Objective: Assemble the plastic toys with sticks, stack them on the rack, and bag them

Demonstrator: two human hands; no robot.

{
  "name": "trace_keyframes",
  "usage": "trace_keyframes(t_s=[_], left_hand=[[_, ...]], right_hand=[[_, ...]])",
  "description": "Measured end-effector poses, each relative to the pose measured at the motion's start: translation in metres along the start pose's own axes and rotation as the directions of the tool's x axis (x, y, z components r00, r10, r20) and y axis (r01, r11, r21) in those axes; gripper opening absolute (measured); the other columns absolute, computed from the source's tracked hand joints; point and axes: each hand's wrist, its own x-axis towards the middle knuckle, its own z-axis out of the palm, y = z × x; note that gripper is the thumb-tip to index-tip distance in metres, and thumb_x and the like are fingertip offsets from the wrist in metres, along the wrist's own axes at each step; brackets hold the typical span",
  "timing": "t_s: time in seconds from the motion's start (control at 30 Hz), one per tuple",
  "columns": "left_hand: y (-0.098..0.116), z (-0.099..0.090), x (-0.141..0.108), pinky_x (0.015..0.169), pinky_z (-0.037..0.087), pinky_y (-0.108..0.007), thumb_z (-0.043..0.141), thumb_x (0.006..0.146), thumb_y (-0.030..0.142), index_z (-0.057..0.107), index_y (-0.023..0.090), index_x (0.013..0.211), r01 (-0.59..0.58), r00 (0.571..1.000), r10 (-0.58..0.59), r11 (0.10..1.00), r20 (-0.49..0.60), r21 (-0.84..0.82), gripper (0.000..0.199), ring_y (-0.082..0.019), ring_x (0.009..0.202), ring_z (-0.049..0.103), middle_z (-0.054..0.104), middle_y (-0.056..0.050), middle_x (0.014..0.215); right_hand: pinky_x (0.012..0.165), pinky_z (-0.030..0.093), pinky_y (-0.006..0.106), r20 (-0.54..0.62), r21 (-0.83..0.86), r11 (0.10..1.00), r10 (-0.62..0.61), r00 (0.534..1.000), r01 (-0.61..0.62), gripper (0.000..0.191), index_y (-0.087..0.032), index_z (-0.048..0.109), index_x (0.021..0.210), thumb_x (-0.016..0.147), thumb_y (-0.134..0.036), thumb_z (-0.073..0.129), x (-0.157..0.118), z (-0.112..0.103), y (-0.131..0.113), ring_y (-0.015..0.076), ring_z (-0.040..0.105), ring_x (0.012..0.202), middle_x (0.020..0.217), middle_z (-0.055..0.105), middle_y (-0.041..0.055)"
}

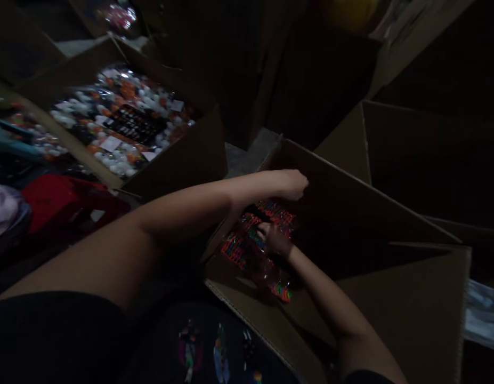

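Observation:
My left hand (pixel 292 184) reaches into a deep cardboard box (pixel 326 186), near its far-left wall. It looks closed, with the knuckles up; whatever it holds is hidden. Lower in the same box, my right hand (pixel 276 241) has its fingers bent onto a clear plastic packet (pixel 252 234) of small orange, red and green pieces. Its fingertips seem to grip the packet, though the dim light blurs them. More shiny packets (pixel 282 290) of the same sort lie beneath and around this hand, along the left side of the box.
At the left stands another open box (pixel 186 160), filled with bagged white, orange and black pieces. A red plastic object (pixel 66 205) sits beside it. More cardboard boxes (pixel 422 149) crowd the back and right. Clear plastic (pixel 484 314) shows at the far right.

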Motion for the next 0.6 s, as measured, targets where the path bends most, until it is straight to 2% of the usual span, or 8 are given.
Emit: trace_keyframes(t_s=[0.03, 0.1, 0.17, 0.27, 0.37, 0.47, 0.53, 0.6], left_hand=[[0.005, -0.026, -0.009, 0.085, 0.044, -0.027, 0.058, 0.071, 0.026, 0.062, 0.017, 0.095, -0.086, 0.993, 0.086, 0.996, 0.076, -0.008, 0.027, -0.016, 0.092, 0.059, 0.066, -0.004, 0.091], [0.003, -0.079, -0.055, 0.085, 0.045, -0.028, 0.047, 0.079, 0.031, 0.058, 0.018, 0.106, -0.134, 0.991, 0.133, 0.99, -0.014, -0.036, 0.033, -0.015, 0.095, 0.058, 0.064, -0.004, 0.103], [-0.016, -0.118, -0.131, 0.081, 0.047, -0.028, 0.04, 0.082, 0.034, 0.056, 0.016, 0.11, 0.042, 0.975, -0.054, 0.997, -0.218, -0.058, 0.037, -0.015, 0.09, 0.06, 0.064, -0.006, 0.102], [-0.055, -0.132, -0.266, 0.078, 0.048, -0.029, 0.042, 0.077, 0.038, 0.061, 0.015, 0.099, 0.466, 0.762, -0.44, 0.882, -0.475, -0.069, 0.037, -0.017, 0.085, 0.061, 0.067, -0.007, 0.095], [-0.079, -0.105, -0.378, 0.076, 0.049, -0.031, 0.045, 0.071, 0.039, 0.063, 0.018, 0.093, 0.734, 0.543, -0.686, 0.668, -0.484, -0.123, 0.035, -0.019, 0.077, 0.062, 0.068, -0.005, 0.091], [-0.078, -0.07, -0.448, 0.074, 0.049, -0.031, 0.044, 0.071, 0.042, 0.062, 0.019, 0.1, 0.796, 0.375, -0.774, 0.55, -0.51, -0.251, 0.041, -0.018, 0.069, 0.062, 0.068, -0.005, 0.091], [-0.071, -0.053, -0.478, 0.073, 0.049, -0.03, 0.044, 0.071, 0.043, 0.061, 0.019, 0.102, 0.77, 0.277, -0.798, 0.518, -0.535, -0.373, 0.043, -0.018, 0.07, 0.062, 0.067, -0.005, 0.096], [-0.066, -0.042, -0.5, 0.074, 0.049, -0.028, 0.043, 0.071, 0.044, 0.059, 0.018, 0.104, 0.722, 0.185, -0.811, 0.496, -0.555, -0.483, 0.045, -0.018, 0.078, 0.063, 0.065, -0.007, 0.103]], right_hand=[[0.076, 0.047, 0.024, -0.148, 0.036, 0.999, -0.024, 0.989, 0.03, 0.023, -0.015, 0.064, 0.091, 0.084, -0.02, 0.043, -0.003, -0.021, -0.005, 0.0144, 0.062, 0.083, 0.092, 0.067, 0.0077], [0.074, 0.049, 0.025, -0.481, 0.116, 0.986, -0.051, 0.875, 0.121, 0.022, -0.018, 0.063, 0.093, 0.085, -0.023, 0.044, -0.012, -0.063, -0.024, 0.0141, 0.063, 0.081, 0.091, 0.068, 0.0058], [0.068, 0.049, 0.025, -0.69, 0.124, 0.965, -0.084, 0.719, 0.232, 0.02, -0.019, 0.062, 0.096, 0.084, -0.023, 0.046, -0.02, -0.101, -0.053, 0.0133, 0.062, 0.075, 0.086, 0.067, 0.0041], [0.067, 0.049, 0.026, -0.745, -0.009, 0.897, -0.301, 0.595, 0.443, 0.022, -0.019, 0.06, 0.1, 0.081, -0.017, 0.048, -0.019, -0.136, -0.106, 0.0133, 0.061, 0.073, 0.082, 0.065, 0.0037], [0.075, 0.048, 0.032, -0.516, -0.219, 0.734, -0.646, 0.562, 0.643, 0.024, -0.018, 0.061, 0.099, 0.078, -0.015, 0.048, -0.006, -0.14, -0.157, 0.0174, 0.059, 0.085, 0.091, 0.065, 0.0071], [0.068, 0.048, 0.032, -0.211, -0.307, 0.688, -0.723, 0.658, 0.657, 0.023, -0.018, 0.064, 0.088, 0.081, -0.024, 0.042, -0.004, -0.124, -0.193, 0.0186, 0.061, 0.077, 0.084, 0.067, 0.008], [0.056, 0.047, 0.029, -0.103, -0.343, 0.8, -0.552, 0.827, 0.492, 0.031, -0.02, 0.065, 0.082, 0.084, -0.036, 0.039, -0.015, -0.11, -0.203, 0.018, 0.062, 0.063, 0.072, 0.067, 0.007], [0.047, 0.045, 0.028, -0.019, -0.427, 0.859, -0.322, 0.947, 0.283, 0.034, -0.024, 0.066, 0.084, 0.08, -0.048, 0.043, -0.032, -0.097, -0.2, 0.0205, 0.063, 0.056, 0.066, 0.067, 0.0065]])
